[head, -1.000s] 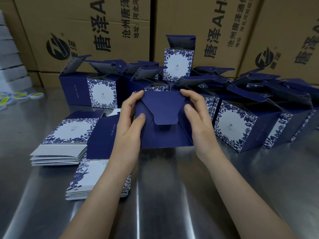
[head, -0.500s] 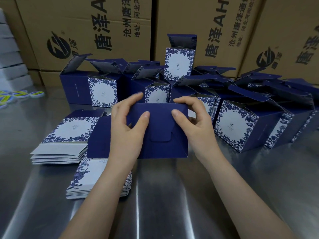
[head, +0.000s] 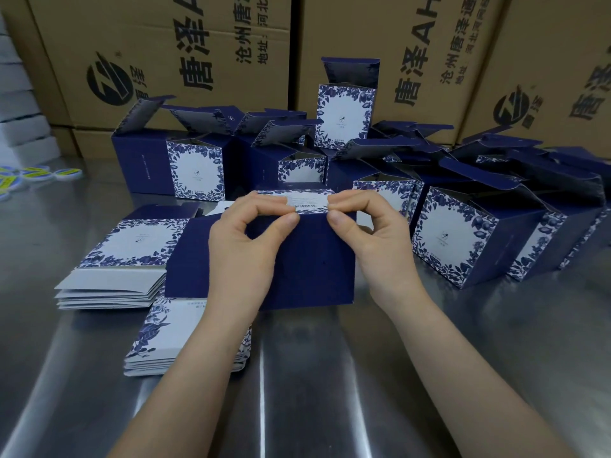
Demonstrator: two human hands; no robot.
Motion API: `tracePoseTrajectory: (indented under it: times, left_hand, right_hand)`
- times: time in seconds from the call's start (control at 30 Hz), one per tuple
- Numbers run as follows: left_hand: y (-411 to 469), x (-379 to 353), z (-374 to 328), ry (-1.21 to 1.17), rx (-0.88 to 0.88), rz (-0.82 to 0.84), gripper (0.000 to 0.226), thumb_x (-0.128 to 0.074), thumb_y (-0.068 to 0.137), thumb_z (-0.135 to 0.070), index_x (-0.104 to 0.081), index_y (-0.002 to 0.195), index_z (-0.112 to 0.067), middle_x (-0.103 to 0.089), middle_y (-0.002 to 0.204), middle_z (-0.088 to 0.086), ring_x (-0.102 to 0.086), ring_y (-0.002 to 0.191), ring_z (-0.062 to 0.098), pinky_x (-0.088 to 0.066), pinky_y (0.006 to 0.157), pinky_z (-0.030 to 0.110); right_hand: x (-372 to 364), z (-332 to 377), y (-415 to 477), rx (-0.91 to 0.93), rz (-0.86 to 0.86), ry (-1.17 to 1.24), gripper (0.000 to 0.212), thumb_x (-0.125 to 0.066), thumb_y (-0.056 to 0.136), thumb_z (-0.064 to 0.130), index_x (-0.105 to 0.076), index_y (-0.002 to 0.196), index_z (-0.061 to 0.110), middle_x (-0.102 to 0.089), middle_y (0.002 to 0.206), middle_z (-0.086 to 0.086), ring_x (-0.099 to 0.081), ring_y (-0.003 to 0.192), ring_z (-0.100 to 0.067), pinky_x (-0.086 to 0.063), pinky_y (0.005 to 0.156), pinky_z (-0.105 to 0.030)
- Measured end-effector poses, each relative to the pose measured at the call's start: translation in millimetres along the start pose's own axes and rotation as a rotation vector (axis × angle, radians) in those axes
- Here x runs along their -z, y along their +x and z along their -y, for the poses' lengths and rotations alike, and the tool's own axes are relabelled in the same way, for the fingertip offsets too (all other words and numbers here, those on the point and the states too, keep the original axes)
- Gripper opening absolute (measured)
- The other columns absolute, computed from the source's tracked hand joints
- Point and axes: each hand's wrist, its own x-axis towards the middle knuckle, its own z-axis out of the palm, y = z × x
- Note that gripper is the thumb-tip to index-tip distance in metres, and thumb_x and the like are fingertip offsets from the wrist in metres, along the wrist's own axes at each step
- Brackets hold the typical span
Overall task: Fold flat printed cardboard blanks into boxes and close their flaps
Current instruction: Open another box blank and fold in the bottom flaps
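**Item 1, grip:** left hand (head: 244, 249) and right hand (head: 377, 239) both pinch the upper edge of the box (head: 307, 262); thumbs pressed on the near navy face, fingers (head: 264, 200) curled over to the far side; the two pinches sit close together near the middle of that edge.

**Item 2, box:** upright between the hands, low over the table (head: 330, 385), centre of our view; we cannot tell whether its lower edge rests on the steel or on the blanks; a white strip with a barcode (head: 309, 203) shows between the fingertips.

**Step in hand, as we judge it:** pressing an end flap home along the pinched edge. To do it well:
- we would keep the thumbs flat so the navy card does not dent;
- we would run the pinch outward from the middle to both corners;
- we would hold the walls square so the tuck seats fully;
- we would check that no flap edge stands proud.

**Item 3, stock:** blanks in two stacks, one to the left (head: 122, 256), one nearer, under the left wrist (head: 172, 338).

**Item 4, done so far:** open boxes (head: 195, 173) behind and to the right, lids up; one stands on top of the others.

**Item 5, surroundings:** brown cartons (head: 158, 61) along the back; stickers (head: 66, 173) at far left.
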Motion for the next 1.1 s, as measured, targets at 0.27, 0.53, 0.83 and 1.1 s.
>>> tracePoseTrajectory:
  times: [0.27, 0.53, 0.83, 1.1]
  left_hand:
    - [-3, -4, 0, 0.024, -0.006, 0.024, 0.025, -0.075, 0.082, -0.004, -0.073, 0.08, -0.029, -0.07, 0.098, -0.012, -0.06, 0.108, 0.005, -0.038, 0.093, 0.01]
    - [-5, -8, 5, 0.101, -0.023, 0.013, 0.026, -0.076, 0.081, -0.005, -0.072, 0.079, -0.031, -0.07, 0.099, -0.005, -0.055, 0.115, 0.011, -0.036, 0.1, 0.015]
    - [-1, -1, 6, -0.028, 0.084, -0.027, 0.016, -0.079, 0.079, -0.01, -0.074, 0.081, -0.024, -0.073, 0.096, -0.016, -0.058, 0.118, 0.001, -0.042, 0.104, 0.024]
    - [1, 1, 11, -0.069, 0.116, -0.018, 0.019, -0.081, 0.076, -0.007, -0.074, 0.075, -0.025, -0.075, 0.094, -0.015, -0.057, 0.12, -0.002, -0.041, 0.098, 0.018]
  right_hand:
    - [-3, 0, -2, 0.04, 0.048, -0.154, 0.017, -0.075, 0.081, 0.012, -0.071, 0.085, 0.028, -0.062, 0.103, 0.001, -0.053, 0.114, -0.024, -0.042, 0.1, -0.039]
    - [-9, -5, -3, -0.027, -0.054, -0.085, 0.027, -0.079, 0.074, 0.004, -0.072, 0.074, 0.029, -0.061, 0.098, -0.001, -0.055, 0.109, -0.026, -0.043, 0.101, -0.044]
    - [0, -4, 2, -0.03, 0.004, -0.046, 0.017, -0.074, 0.081, 0.007, -0.075, 0.085, 0.024, -0.067, 0.099, 0.007, -0.059, 0.107, -0.015, -0.047, 0.095, -0.042]
    - [2, -10, 4, -0.028, -0.021, -0.038, 0.014, -0.075, 0.079, 0.004, -0.076, 0.081, 0.017, -0.069, 0.094, 0.0, -0.062, 0.099, -0.012, -0.047, 0.096, -0.03]
